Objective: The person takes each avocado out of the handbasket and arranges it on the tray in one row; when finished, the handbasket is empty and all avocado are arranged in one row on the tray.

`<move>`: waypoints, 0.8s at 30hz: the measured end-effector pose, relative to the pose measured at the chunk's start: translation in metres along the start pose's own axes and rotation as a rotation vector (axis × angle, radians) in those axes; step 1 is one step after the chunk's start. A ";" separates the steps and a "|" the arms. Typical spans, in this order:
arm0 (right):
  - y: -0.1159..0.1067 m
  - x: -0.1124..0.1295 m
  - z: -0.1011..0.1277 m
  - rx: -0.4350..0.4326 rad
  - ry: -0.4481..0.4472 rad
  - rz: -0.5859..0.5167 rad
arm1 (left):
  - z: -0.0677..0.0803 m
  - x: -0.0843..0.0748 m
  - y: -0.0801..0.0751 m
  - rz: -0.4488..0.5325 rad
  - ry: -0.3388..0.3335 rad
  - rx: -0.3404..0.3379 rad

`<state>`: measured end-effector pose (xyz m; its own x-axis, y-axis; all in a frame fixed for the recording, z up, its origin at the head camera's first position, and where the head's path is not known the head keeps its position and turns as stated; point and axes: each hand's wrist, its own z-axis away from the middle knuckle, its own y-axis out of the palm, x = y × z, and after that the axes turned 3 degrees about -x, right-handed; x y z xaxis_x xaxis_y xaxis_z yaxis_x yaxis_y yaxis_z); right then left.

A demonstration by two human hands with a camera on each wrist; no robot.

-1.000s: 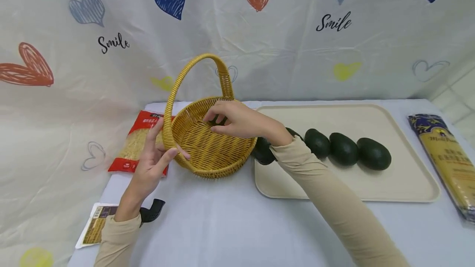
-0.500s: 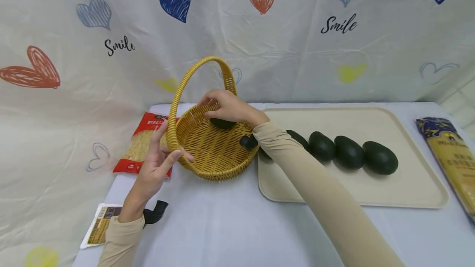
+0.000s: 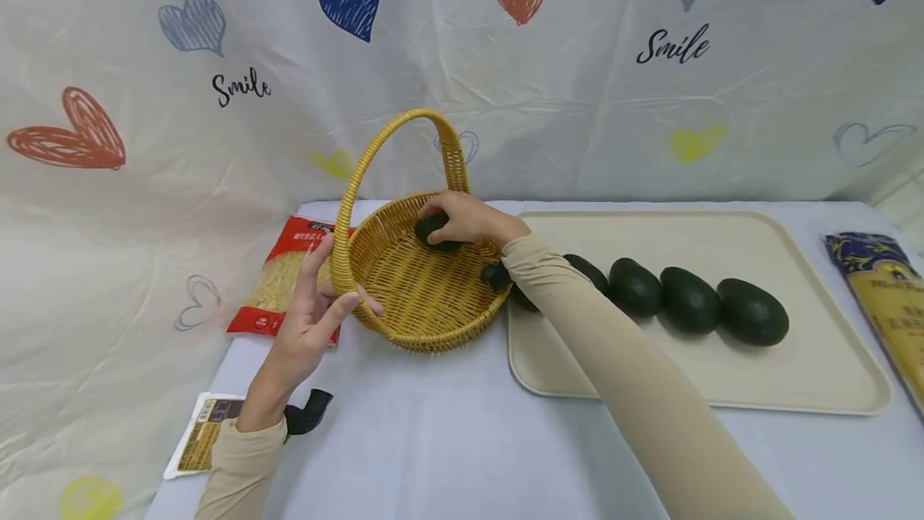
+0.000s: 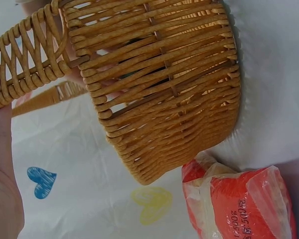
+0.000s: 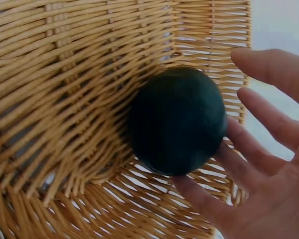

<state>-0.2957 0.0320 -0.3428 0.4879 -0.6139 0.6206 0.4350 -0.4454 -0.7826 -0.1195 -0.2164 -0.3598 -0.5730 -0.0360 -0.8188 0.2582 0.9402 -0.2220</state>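
A round wicker basket (image 3: 426, 295) with a tall arched handle (image 3: 364, 163) stands left of centre. My left hand (image 3: 306, 327) grips it at the foot of the handle, thumb at the near side and a fingertip showing inside the rim. Against the basket's far inner wall lies a dark green avocado (image 5: 179, 122). My right hand (image 3: 465, 219) reaches over it from the right. In the right wrist view its fingers (image 5: 259, 152) are spread and fairly straight, the lower ones right at the avocado's side. More avocados (image 3: 689, 301) lie in a row on a beige tray (image 3: 808, 359), some partly behind the right forearm.
A red bag of pasta (image 3: 285, 275) lies left of the basket. Nearer sits a flat white-edged packet (image 3: 205, 432), partly behind the left wrist. A long yellow pasta packet (image 3: 884, 295) lies beyond the tray's right end. A heart-printed cloth (image 3: 577, 103) hangs behind the table.
My right hand lifted off the avocado in the basket, then came back down to it. The left hand stays at the basket. The whole view has shifted slightly.
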 end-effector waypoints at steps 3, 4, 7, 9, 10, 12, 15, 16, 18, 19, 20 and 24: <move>0.001 -0.003 0.002 0.005 0.011 0.013 | -0.001 -0.001 0.001 -0.006 -0.005 0.002; 0.002 -0.003 0.002 0.001 0.013 0.013 | -0.001 -0.001 0.001 -0.017 -0.009 0.000; 0.003 -0.003 0.001 0.009 0.021 -0.015 | -0.001 -0.002 0.001 -0.027 -0.005 -0.006; 0.005 -0.002 0.000 0.028 0.028 -0.030 | -0.001 -0.003 0.002 -0.025 0.002 -0.010; 0.006 -0.001 0.000 0.039 0.029 -0.034 | -0.002 -0.003 0.002 -0.022 0.008 -0.012; 0.008 0.000 -0.001 0.057 0.036 -0.033 | -0.002 -0.004 0.002 -0.013 0.016 -0.015; 0.010 0.003 -0.001 0.075 0.043 -0.023 | -0.001 -0.005 0.003 -0.005 0.019 -0.018; 0.011 0.003 0.000 0.087 0.045 -0.021 | -0.001 -0.006 0.004 -0.003 0.020 -0.017; 0.012 0.004 0.001 0.111 0.049 -0.023 | -0.001 -0.006 0.004 -0.003 0.014 -0.018; 0.012 0.005 0.002 0.125 0.048 -0.027 | 0.000 -0.006 0.005 -0.003 0.011 -0.018; 0.013 0.005 0.003 0.139 0.047 -0.032 | 0.000 -0.006 0.005 -0.001 0.010 -0.017; 0.017 0.007 0.004 0.168 0.042 -0.067 | 0.001 -0.005 0.005 -0.016 -0.002 -0.023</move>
<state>-0.2819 0.0224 -0.3511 0.4226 -0.6148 0.6659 0.5879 -0.3732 -0.7177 -0.1144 -0.2119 -0.3570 -0.5751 -0.0514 -0.8165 0.2313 0.9471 -0.2226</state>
